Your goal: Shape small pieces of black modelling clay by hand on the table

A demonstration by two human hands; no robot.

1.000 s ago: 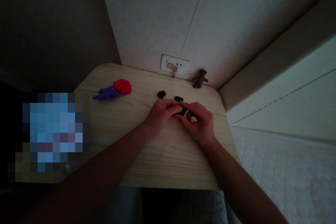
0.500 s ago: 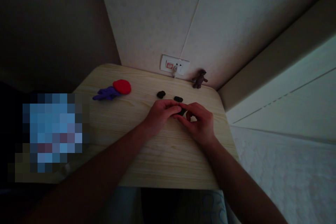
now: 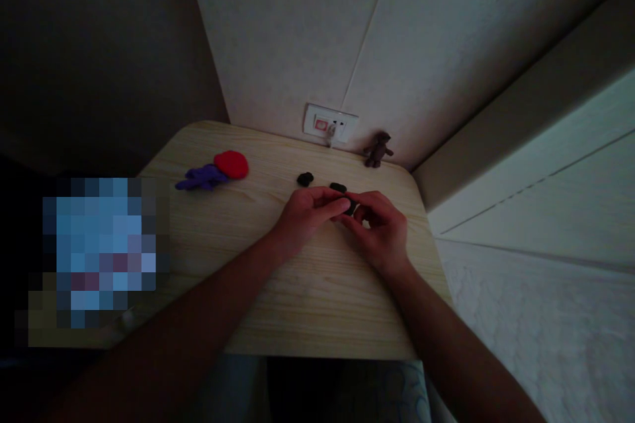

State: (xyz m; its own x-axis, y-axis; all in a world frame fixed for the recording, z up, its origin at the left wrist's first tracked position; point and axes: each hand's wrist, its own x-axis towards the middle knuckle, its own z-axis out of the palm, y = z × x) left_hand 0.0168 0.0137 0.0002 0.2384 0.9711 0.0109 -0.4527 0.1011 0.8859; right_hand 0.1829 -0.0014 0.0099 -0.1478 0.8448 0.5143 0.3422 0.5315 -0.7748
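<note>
A small piece of black modelling clay [image 3: 350, 206] is pinched between my two hands above the table. My left hand [image 3: 310, 213] has its thumb pressed on the clay, partly covering it. The fingers and thumb of my right hand [image 3: 380, 228] grip the same piece from the right. Just beyond my fingertips lies a dark oblong lump of clay [image 3: 338, 188]. Another dark lump [image 3: 305, 179], rounder and bumpy, rests a little to its left.
On the left of the wooden table [image 3: 317, 304] lie a flat red clay disc [image 3: 231, 164] and a purple clay piece [image 3: 202, 177] touching it. A small brown figure [image 3: 380, 149] stands by the wall at the back right. Behind is a wall socket [image 3: 321, 124] with a plug.
Both hands have shifted slightly to the right. My left thumb has slid over the black clay, while the lumps on the table stay put.
</note>
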